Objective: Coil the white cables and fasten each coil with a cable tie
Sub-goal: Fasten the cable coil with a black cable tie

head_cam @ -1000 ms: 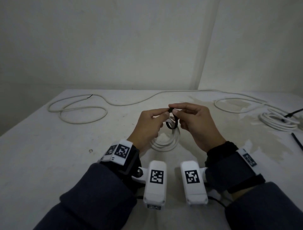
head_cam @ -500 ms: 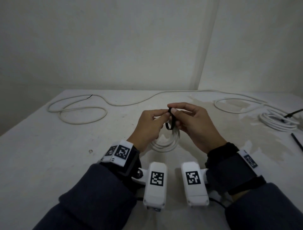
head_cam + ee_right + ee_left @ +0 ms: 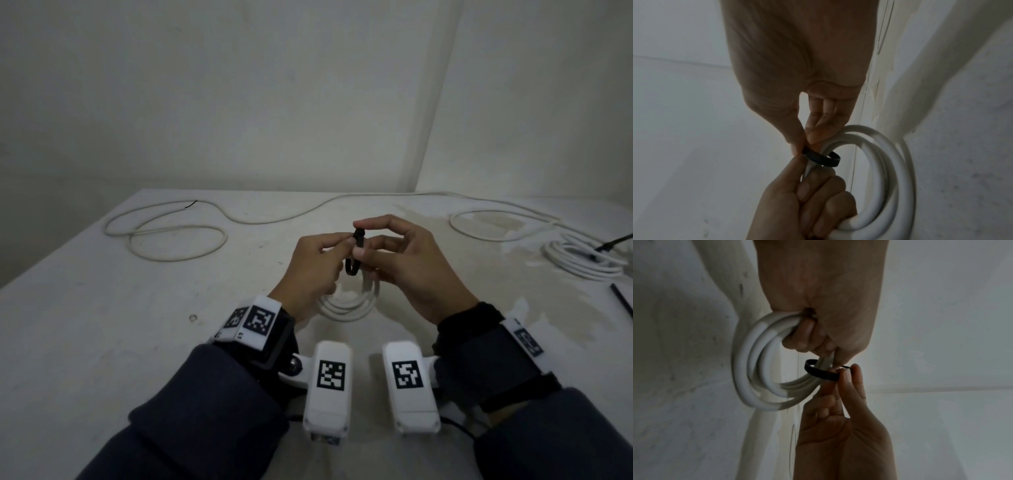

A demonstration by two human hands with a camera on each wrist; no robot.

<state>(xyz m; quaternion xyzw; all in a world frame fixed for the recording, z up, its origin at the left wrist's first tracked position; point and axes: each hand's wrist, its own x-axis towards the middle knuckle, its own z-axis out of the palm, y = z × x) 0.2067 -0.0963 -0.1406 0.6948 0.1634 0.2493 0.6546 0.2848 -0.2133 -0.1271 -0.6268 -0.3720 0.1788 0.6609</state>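
A small white cable coil (image 3: 349, 305) hangs from my left hand (image 3: 339, 245) just above the table (image 3: 102, 342). In the left wrist view the fingers curl round the coil (image 3: 756, 363). A black cable tie (image 3: 358, 245) is looped loosely round the strands between the two hands. My right hand (image 3: 368, 240) pinches the tie between thumb and forefinger near its head. The ribbed tie loop (image 3: 821, 158) shows in the right wrist view, with the left thumb touching it and the coil (image 3: 885, 162) beside it. The tie (image 3: 821, 373) circles the strands with slack.
A loose white cable (image 3: 164, 236) lies in loops at the back left and runs along the table's far edge. A second white coil (image 3: 582, 262) lies at the right with a black tie (image 3: 613, 245) on it. Another black tie (image 3: 621, 301) lies at the right edge.
My right forefinger has risen, and the tie's end now stands up between the fingertips. The tie's loop looks narrower. The coil and left hand have stayed put.
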